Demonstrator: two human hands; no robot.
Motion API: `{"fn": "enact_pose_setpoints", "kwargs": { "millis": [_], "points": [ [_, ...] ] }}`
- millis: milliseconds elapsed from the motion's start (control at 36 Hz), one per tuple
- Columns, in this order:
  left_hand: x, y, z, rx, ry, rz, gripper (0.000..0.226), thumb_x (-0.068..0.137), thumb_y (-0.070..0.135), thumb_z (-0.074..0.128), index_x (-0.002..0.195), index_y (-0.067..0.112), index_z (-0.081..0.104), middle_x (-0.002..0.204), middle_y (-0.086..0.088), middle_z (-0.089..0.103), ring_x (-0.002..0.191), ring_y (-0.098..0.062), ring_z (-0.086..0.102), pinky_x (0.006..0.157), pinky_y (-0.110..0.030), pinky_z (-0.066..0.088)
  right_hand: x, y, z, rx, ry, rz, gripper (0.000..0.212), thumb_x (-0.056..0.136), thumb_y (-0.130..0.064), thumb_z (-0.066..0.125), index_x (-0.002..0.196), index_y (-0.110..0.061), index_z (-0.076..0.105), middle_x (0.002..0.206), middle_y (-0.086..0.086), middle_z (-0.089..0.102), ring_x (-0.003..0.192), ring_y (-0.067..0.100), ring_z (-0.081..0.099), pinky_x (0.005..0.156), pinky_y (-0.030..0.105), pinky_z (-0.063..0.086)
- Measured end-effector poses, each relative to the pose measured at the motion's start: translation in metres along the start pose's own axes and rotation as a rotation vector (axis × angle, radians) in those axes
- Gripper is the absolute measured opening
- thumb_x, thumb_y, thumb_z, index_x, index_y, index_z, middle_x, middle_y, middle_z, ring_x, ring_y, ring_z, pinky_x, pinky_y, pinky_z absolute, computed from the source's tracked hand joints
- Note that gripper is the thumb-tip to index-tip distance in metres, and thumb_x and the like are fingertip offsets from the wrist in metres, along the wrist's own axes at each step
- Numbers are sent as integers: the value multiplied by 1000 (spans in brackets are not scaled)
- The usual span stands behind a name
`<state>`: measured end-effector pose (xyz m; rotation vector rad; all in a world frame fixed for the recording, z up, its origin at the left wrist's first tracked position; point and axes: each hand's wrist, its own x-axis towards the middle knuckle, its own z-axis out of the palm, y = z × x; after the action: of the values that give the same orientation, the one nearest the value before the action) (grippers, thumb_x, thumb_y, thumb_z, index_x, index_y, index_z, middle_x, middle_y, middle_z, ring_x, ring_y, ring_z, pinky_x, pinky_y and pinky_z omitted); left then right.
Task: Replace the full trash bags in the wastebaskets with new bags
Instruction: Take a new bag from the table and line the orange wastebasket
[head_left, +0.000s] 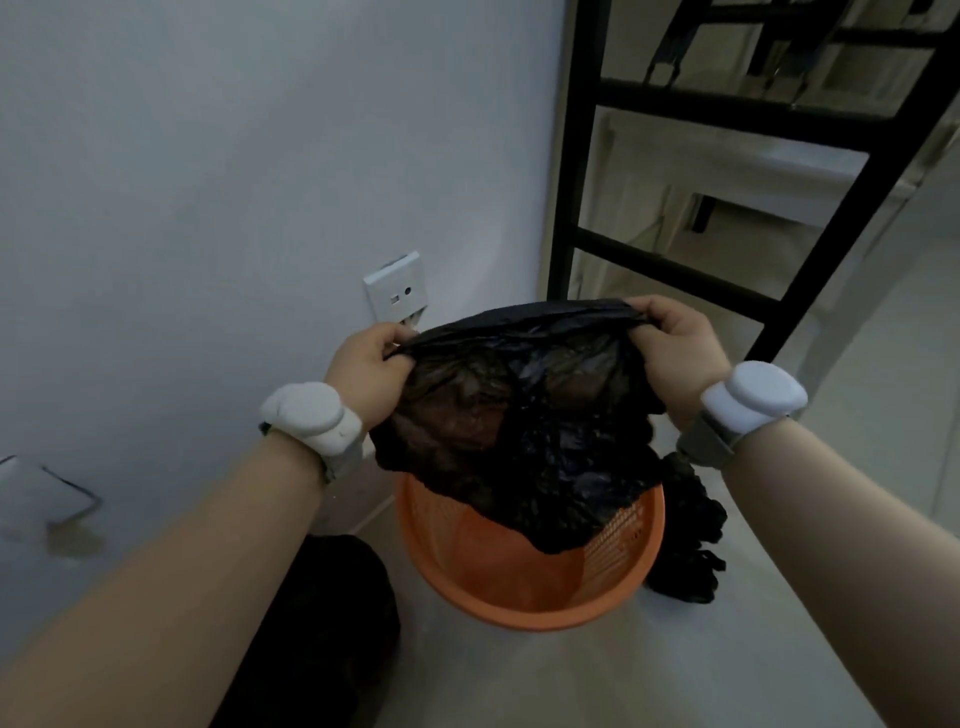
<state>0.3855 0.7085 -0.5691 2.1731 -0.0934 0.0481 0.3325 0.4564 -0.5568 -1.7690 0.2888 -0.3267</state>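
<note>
Black plastic trash bag (519, 426) is stretched by its top edge between the left hand (369, 374) and right hand (670, 348), each pinching a corner, its crumpled bottom hanging over the orange wastebasket (519, 618). Bare floor (623, 686) lies in front of the wastebasket, with the wall (208, 208) near, a dark bag (332, 623) close on its left and a black heap (685, 551) just beside its right.

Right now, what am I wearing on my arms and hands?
No sleeves or gloves in view. Each wrist carries a white, rounded pod on a grey strap: the left pod looks scuffed, the right pod smooth.
</note>
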Motion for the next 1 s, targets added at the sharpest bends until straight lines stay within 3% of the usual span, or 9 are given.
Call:
{"fn": "enact_pose_setpoints", "kwargs": {
  "millis": [139, 278, 417, 500, 611, 750, 833, 917, 1000],
  "points": [
    [-1, 5, 0, -388, -119, -167, 23, 92, 5, 45, 94, 15, 66, 101, -7, 65, 99, -23, 59, 95, -33, 45, -1, 3, -13, -16, -48, 24, 15, 93, -11, 53, 90, -10, 67, 73, 6, 65, 62, 15, 60, 57, 23, 52],
    [2, 1, -7, -817, -348, -221, 33, 92, 4, 43, 122, 1, 56, 119, -17, 62, 109, -30, 60, 98, -41, 48, -1, 6, -21, 31, -162, 26, 14, 91, -13, 56, 82, -17, 65, 70, 3, 65, 57, 11, 63, 54, 22, 53],
    [-2, 2, -19, -118, -530, 86, 9, 66, 16, 58, 71, 9, 60, 60, 5, 62, 57, -8, 59, 62, -26, 51, -6, 5, -26, 10, -325, -98, 28, 93, -16, 55, 70, -22, 70, 65, -4, 65, 60, 7, 61, 60, 21, 50],
    [-2, 7, -28, 157, -569, 246, 39, 56, 48, 45, 58, 9, 44, 50, 2, 44, 46, -9, 41, 50, -20, 34, -13, -6, -32, -43, -482, -151, 35, 87, -44, 49, 66, -25, 69, 65, -13, 67, 65, 1, 63, 67, 15, 47],
    [2, 1, -27, 691, -466, 375, 70, 61, 74, 9, 59, 16, 48, 72, -6, 57, 80, -20, 49, 76, -29, 31, -17, -13, -32, -714, -538, -204, 80, 86, -69, 20, 75, -2, 61, 76, 10, 63, 72, 19, 57, 72, 32, 37],
    [0, -13, -10, 1047, -236, 301, 83, 86, 68, -2, 83, 23, 67, 89, -4, 67, 98, -25, 49, 89, -37, 31, -11, 5, -21, -1349, -618, -260, 52, 95, -54, 27, 66, -23, 57, 75, -6, 60, 75, 11, 49, 90, 34, 31],
    [3, -17, -6, 956, -5, 250, 37, 96, 42, 31, 108, 13, 52, 96, -20, 66, 91, -38, 58, 82, -41, 44, -12, 5, -22, -1293, -525, -247, 24, 93, -46, 43, 98, -28, 57, 85, -10, 58, 89, 18, 58, 92, 36, 33],
    [4, -21, -6, 942, -26, 124, 56, 92, 32, 50, 139, 13, 26, 102, -23, 64, 92, -41, 60, 76, -41, 45, -14, 6, -21, -1099, -386, -163, 53, 90, -52, 48, 133, -25, 33, 94, -3, 57, 97, 23, 60, 83, 35, 45],
    [8, -28, -8, 1049, -90, 78, 41, 89, 35, 54, 122, 11, 50, 106, -19, 64, 95, -37, 60, 79, -39, 49, -11, 14, -21, -1143, -301, -80, 59, 90, -53, 47, 138, -23, 30, 109, 4, 63, 97, 26, 61, 77, 37, 51]
  ]
}}
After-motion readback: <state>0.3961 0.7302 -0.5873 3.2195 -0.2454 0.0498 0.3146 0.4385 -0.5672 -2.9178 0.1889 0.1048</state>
